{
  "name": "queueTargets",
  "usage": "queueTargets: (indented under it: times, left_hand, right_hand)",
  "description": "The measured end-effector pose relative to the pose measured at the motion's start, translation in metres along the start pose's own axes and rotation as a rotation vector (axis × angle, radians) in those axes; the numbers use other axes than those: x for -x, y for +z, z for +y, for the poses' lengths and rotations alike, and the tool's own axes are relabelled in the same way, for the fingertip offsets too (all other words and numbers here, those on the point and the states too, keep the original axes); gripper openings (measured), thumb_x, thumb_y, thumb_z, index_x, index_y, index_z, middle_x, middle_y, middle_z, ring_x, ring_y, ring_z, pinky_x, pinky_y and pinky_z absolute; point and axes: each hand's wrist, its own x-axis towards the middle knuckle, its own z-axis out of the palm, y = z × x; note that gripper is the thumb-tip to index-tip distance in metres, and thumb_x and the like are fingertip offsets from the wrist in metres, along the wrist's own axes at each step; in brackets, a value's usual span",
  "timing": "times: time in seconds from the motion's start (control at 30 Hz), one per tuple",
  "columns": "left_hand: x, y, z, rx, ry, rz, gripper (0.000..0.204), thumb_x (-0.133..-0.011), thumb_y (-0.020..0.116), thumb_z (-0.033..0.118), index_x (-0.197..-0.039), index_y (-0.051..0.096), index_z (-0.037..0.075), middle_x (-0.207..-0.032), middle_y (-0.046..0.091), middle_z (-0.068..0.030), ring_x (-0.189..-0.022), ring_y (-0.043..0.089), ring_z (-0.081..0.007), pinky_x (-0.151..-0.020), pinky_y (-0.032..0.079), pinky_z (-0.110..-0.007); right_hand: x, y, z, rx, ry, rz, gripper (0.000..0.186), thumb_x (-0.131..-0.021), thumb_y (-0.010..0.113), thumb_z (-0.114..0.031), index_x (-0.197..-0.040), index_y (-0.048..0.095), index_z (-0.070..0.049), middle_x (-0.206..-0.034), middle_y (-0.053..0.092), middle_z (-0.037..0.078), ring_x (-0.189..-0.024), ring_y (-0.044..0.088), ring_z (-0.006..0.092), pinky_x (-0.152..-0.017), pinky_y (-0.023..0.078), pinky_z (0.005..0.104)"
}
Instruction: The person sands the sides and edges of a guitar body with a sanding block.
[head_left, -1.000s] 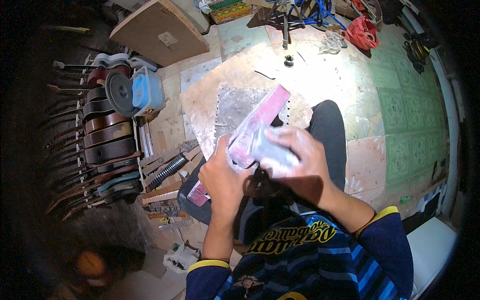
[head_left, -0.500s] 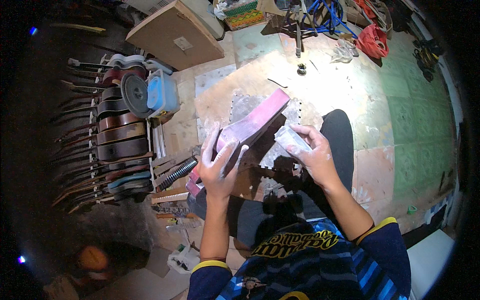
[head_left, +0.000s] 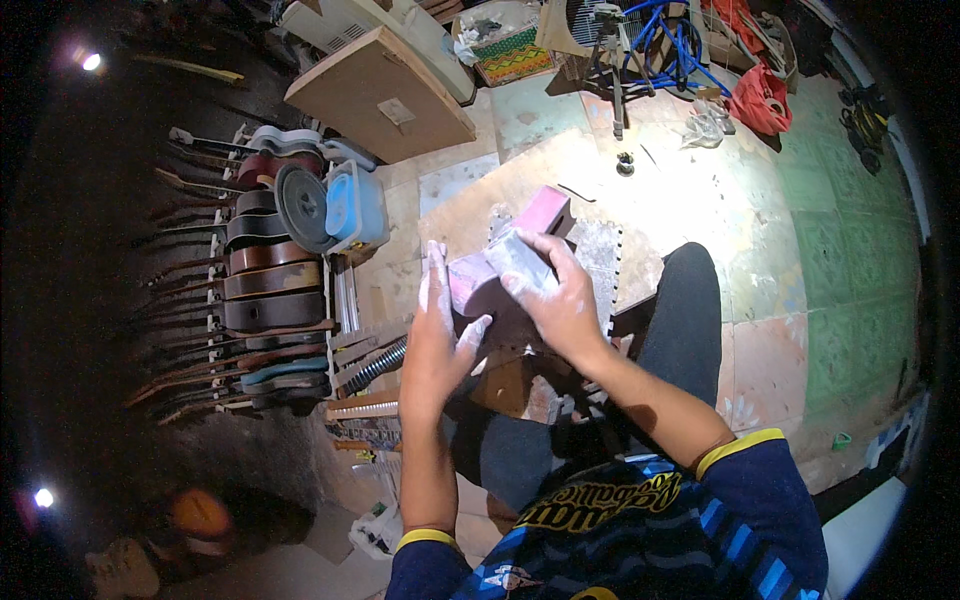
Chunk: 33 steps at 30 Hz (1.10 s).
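Sanding looks to be the step in hand. Left hand point(head_left: 428, 340), at 7 o'clock of the pink piece point(head_left: 543, 210): fingers straight, thumb spread wide. Pink piece slants toward 1 o'clock between the hands; grey-white pad point(head_left: 519, 262) overlies its middle. Right hand point(head_left: 565, 312), at 4 o'clock, pinches the pad between thumb and fingers. Next stroke probably calls for firm left-hand bracing and a flat pad. Unclear: left palm's contact; piece's shadowed underside; surface beneath the pad.
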Motion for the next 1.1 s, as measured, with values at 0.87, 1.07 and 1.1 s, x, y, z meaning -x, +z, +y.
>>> queueTargets:
  times: [0.87,1.07,1.1]
  left_hand:
    - [-0.050,0.001,-0.009,0.260,-0.094,-0.162,0.113,-0.076,0.078,0.005,-0.166,0.009,0.008,-0.139,0.059,-0.0280,-0.125,0.061,-0.0388,-0.106,0.047,-0.042]
    - [-0.077,0.003,-0.011,0.257,-0.038,-0.183,0.119,-0.073,0.082,0.004,-0.166,0.007,0.007,-0.136,0.061,-0.0248,-0.124,0.062,-0.0362,-0.106,0.048,-0.041]
    - [-0.082,0.007,-0.012,0.244,-0.023,-0.184,0.120,-0.073,0.081,0.003,-0.166,0.007,0.008,-0.130,0.065,-0.0240,-0.119,0.065,-0.0367,-0.104,0.049,-0.041]
  right_hand:
    - [-0.028,0.002,0.008,0.202,-0.491,0.029,0.051,-0.075,0.084,-0.014,-0.123,0.068,-0.003,-0.120,0.065,0.019,-0.110,0.064,0.0346,-0.097,0.052,0.0429]
    - [-0.067,-0.002,0.011,0.174,-0.453,0.152,0.051,-0.071,0.084,-0.014,-0.120,0.071,-0.008,-0.122,0.065,0.017,-0.108,0.064,0.0347,-0.096,0.052,0.0440]
    - [-0.062,-0.002,0.014,0.213,-0.526,0.078,0.052,-0.071,0.083,-0.014,-0.120,0.071,-0.008,-0.121,0.065,0.017,-0.108,0.064,0.0345,-0.096,0.052,0.0441]
